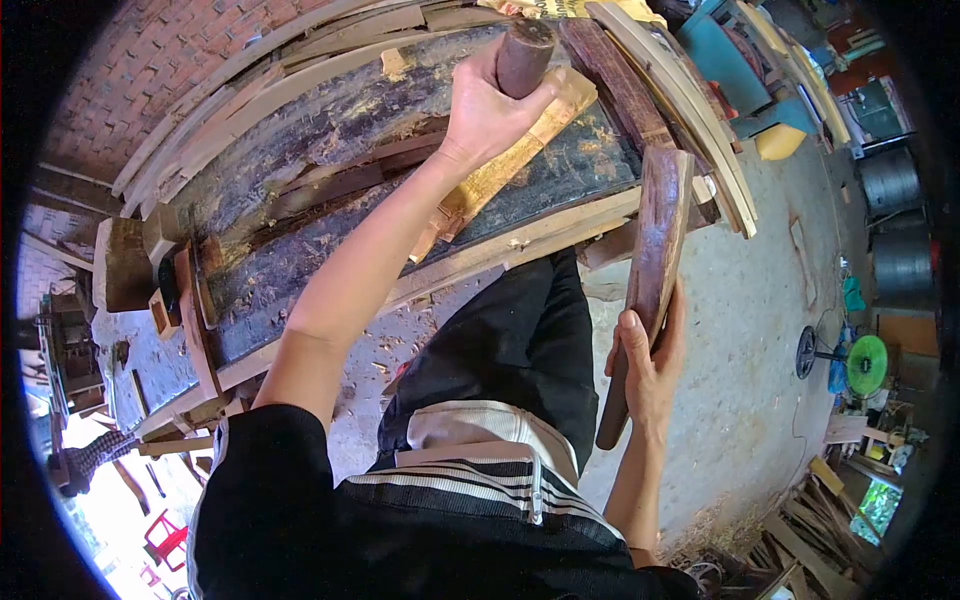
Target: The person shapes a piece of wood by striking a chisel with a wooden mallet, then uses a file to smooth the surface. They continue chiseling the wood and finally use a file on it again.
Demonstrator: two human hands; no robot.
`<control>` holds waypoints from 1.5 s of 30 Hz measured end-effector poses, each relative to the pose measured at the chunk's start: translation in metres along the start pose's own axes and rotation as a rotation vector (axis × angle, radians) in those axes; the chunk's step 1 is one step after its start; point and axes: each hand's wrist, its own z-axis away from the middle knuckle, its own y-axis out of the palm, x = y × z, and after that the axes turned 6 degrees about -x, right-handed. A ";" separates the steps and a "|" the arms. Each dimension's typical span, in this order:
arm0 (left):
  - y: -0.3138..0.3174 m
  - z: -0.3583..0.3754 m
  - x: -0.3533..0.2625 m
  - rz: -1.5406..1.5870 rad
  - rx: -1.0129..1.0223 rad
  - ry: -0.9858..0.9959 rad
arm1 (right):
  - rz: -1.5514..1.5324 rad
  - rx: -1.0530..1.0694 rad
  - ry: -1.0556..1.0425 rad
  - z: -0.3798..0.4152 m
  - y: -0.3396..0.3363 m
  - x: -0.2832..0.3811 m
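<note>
My left hand point(485, 118) is closed around a thick, dark, round wooden handle point(527, 55), its worn end facing up. Its lower part is hidden by my fingers, so I cannot see what it ends in. Beneath that hand a pale yellow-brown wooden board point(515, 165) lies across the dark workbench point(300, 190). On the other side, my right hand point(652, 365) grips a long dark brown wooden club point(660, 235) near its narrower lower end. The club stands nearly upright beside the bench's near edge, its thicker end at the top.
Long planks point(690, 110) run along the bench's right end, with more timber along the brick wall point(180, 75). A wooden block point(125, 262) sits at the bench's left end. A green fan point(865, 365) stands on the concrete floor, with scrap wood point(800, 550) at lower right.
</note>
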 end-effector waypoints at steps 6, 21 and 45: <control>-0.004 0.007 0.000 0.079 -0.039 -0.021 | -0.012 0.108 -0.116 -0.021 0.014 0.027; -0.017 0.026 -0.015 0.208 -0.077 -0.155 | 0.659 0.177 -0.928 -0.111 0.051 0.104; -0.025 0.017 -0.005 0.231 -0.166 -0.034 | 0.233 0.181 -0.015 -0.044 0.018 0.005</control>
